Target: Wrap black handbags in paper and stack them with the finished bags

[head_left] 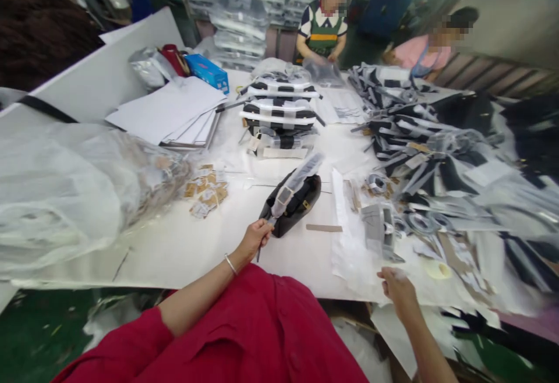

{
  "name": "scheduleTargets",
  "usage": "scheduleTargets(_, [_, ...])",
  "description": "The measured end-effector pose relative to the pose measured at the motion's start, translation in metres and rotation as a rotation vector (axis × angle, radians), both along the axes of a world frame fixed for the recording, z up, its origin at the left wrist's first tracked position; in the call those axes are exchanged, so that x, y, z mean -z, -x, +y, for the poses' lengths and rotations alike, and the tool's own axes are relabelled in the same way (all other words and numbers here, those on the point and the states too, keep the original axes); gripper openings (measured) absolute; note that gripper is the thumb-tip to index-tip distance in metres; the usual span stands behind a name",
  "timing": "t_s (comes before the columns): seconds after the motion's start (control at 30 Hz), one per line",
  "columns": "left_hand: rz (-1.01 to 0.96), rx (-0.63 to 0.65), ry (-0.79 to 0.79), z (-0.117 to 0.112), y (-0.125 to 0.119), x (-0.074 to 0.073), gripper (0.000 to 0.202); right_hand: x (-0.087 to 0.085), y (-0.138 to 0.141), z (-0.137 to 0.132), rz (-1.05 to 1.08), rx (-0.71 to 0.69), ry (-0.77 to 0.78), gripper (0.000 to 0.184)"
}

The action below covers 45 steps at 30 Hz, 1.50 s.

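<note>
A black handbag (pixel 297 205) stands on the white table in front of me, its top open. Across it lies a bag strap (pixel 286 195) with a metal buckle, wrapped in see-through plastic. My left hand (pixel 258 237) pinches the near end of this strap at the bag's near left corner. On the right, my right hand (pixel 398 290) hovers by the table's front edge, fingers closed together; what they hold, if anything, is too blurred to tell. Just beyond that hand stands a grey tape dispenser (pixel 379 231). A flat brown strip (pixel 324 228) lies between bag and dispenser.
Wrapped black bags (pixel 282 112) are stacked ahead, and many wrapped straps (pixel 419 133) pile up on the right. Small brown packets (pixel 207 191) and a large plastic sack (pixel 56 197) lie left. Two people work across the table, one handling a plastic bag (pixel 324 71).
</note>
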State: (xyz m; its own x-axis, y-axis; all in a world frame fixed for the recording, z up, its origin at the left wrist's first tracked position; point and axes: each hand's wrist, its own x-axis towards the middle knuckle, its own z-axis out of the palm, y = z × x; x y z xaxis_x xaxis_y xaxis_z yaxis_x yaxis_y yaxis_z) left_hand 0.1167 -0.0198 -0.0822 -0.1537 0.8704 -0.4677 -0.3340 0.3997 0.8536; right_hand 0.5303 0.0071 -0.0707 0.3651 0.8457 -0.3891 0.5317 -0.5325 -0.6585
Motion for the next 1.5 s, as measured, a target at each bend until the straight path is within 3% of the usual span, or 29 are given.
scheduleTargets(0.07, [-0.001, 0.013, -0.020, -0.001, 0.001, 0.002, 0.036, -0.010, 0.056, -0.005, 0.217, -0.069, 0.000, 0.038])
scheduleTargets(0.23, [0.000, 0.047, -0.051, -0.006, 0.002, 0.003, 0.032, -0.047, 0.208, -0.011, 0.578, -0.394, 0.049, 0.038])
scheduleTargets(0.3, [0.008, 0.062, -0.067, -0.006, 0.003, 0.003, 0.031, -0.055, 0.249, -0.010, 0.627, -0.437, 0.054, 0.040])
scheduleTargets(0.4, [0.029, 0.075, -0.077, -0.006, 0.004, 0.004, 0.032, -0.050, 0.280, -0.008, 0.595, -0.428, 0.024, 0.042])
scheduleTargets(0.63, [0.016, 0.118, -0.053, -0.007, 0.008, 0.005, 0.031, -0.016, 0.293, 0.002, 0.393, -0.309, -0.005, 0.037])
scheduleTargets(0.87, [-0.012, 0.201, -0.086, -0.013, 0.018, 0.005, 0.031, -0.003, 0.296, 0.005, 0.525, -0.189, 0.091, 0.044])
scheduleTargets(1.0, [-0.079, 0.212, -0.096, -0.013, 0.022, 0.004, 0.038, -0.004, 0.292, 0.007, 0.522, -0.233, 0.087, 0.044])
scheduleTargets(1.2, [-0.196, 0.203, -0.015, -0.010, 0.023, -0.001, 0.041, -0.020, 0.288, 0.010, 0.608, -0.358, 0.186, 0.038])
scheduleTargets(1.5, [-0.355, 0.222, 0.166, -0.005, 0.028, -0.001, 0.041, -0.009, 0.307, 0.000, 0.293, -0.260, -0.053, 0.025])
